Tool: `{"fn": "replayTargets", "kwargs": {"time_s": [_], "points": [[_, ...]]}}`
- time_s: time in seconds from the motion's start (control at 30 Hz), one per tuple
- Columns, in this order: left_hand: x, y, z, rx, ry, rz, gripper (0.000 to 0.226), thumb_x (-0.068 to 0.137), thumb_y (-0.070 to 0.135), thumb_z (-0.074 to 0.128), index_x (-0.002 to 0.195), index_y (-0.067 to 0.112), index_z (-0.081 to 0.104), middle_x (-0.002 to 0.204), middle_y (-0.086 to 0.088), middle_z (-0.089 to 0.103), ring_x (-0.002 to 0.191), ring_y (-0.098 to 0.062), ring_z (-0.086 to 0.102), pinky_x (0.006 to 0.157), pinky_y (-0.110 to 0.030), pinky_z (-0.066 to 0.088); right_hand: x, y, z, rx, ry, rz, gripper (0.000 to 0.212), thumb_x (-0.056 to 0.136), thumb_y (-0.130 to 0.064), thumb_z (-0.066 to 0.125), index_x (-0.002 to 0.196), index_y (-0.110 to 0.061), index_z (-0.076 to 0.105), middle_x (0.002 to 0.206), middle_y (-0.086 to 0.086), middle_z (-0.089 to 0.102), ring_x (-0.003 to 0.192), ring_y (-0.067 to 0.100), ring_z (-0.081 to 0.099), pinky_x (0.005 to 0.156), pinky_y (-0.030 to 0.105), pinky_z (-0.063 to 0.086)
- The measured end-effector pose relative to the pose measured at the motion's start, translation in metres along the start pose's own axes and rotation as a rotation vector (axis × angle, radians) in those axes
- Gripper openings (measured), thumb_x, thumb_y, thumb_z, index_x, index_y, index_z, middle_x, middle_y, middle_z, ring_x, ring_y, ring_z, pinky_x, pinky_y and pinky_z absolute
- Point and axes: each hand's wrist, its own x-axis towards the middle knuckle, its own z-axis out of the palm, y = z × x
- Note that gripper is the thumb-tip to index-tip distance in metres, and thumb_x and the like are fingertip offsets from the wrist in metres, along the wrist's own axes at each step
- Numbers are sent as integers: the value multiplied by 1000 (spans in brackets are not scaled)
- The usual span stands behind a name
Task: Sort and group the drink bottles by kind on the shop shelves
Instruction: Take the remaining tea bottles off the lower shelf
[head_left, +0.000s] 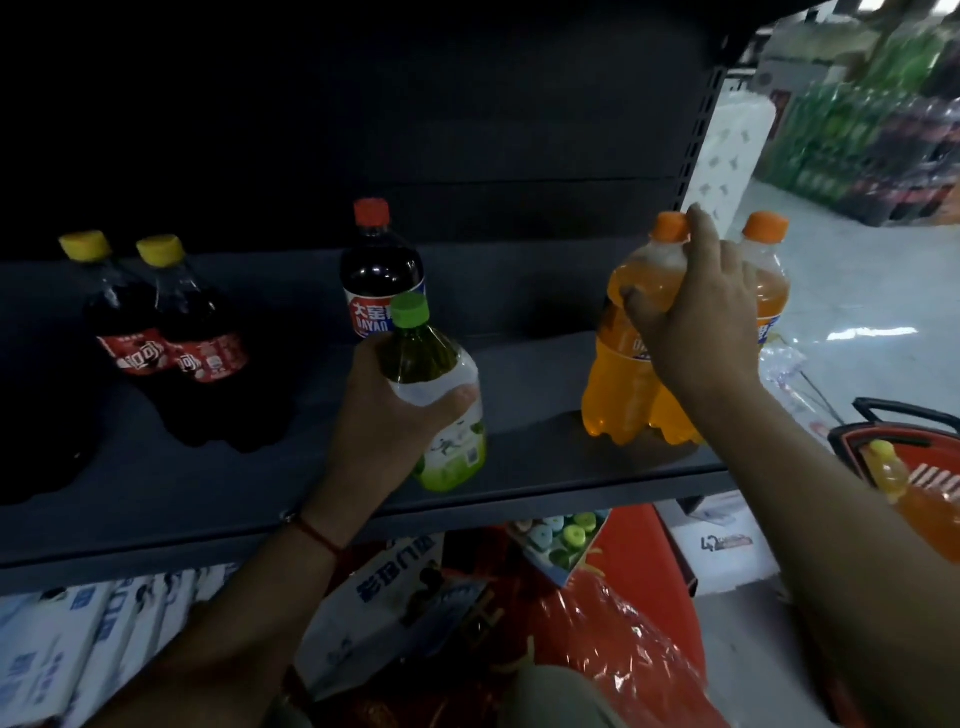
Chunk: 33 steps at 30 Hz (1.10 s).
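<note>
My left hand (387, 415) grips a green-capped bottle (447, 410) of green drink, held near the front of the dark shelf (519, 467). My right hand (696, 317) is wrapped around the shoulder of an orange soda bottle (623, 374) that stands on the shelf's right end. A second orange bottle (769, 270) stands just behind it. Two yellow-capped cola bottles (166, 338) stand together at the left. A red-capped dark bottle (376, 270) with a blue and red label stands at the back, behind the green one.
A red shopping basket (893, 452) at the right holds another orange bottle (914, 493). Below the shelf lie white and blue cartons (78, 639), a red plastic bag (613, 644) and a pack of capped bottles (561, 535). Stacked drink crates (872, 135) fill the aisle far right.
</note>
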Motion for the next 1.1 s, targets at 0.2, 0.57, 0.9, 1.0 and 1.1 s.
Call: {"fn": "replayTargets", "kwargs": {"time_s": [0.2, 0.57, 0.9, 1.0, 1.1], "points": [[-21, 24, -19, -415, -14, -488, 32, 83, 43, 74, 110, 28, 67, 102, 1, 75, 103, -23, 70, 81, -38, 59, 1, -12, -16, 16, -122, 93, 83, 88, -26, 64, 154, -17, 16, 141, 12, 42, 128, 33, 38, 102, 50, 38], [-117, 166, -115, -449, 19, -1105, 57, 72, 44, 83, 117, 13, 67, 107, -13, 74, 96, -29, 71, 78, -41, 58, -1, -80, -131, 160, -675, 339, 68, 86, -21, 68, 146, -22, 37, 139, 9, 50, 117, 26, 55, 86, 34, 47], [-89, 359, -207, -275, -271, -692, 83, 47, 40, 99, 117, 21, 60, 106, -7, 73, 96, -26, 71, 72, -36, 60, 39, -205, -302, 276, -992, 386, 14, 95, -24, 58, 107, -21, 65, 102, 2, 71, 85, 15, 69, 77, 39, 60], [-67, 403, -211, -277, -237, -499, 93, 41, 52, 96, 121, 21, 61, 111, -3, 72, 103, -25, 69, 88, -49, 58, 86, -219, -340, 435, -834, 399, 15, 94, -10, 59, 103, -20, 66, 104, 9, 71, 87, 17, 69, 78, 35, 58], [-36, 447, -205, -251, -181, -269, 89, 45, 52, 91, 122, 20, 59, 108, 6, 71, 99, -13, 69, 81, -32, 59, 144, -226, -365, 523, -533, 418, 16, 92, -9, 63, 106, -14, 65, 99, 6, 70, 83, 10, 65, 70, 19, 51]]}}
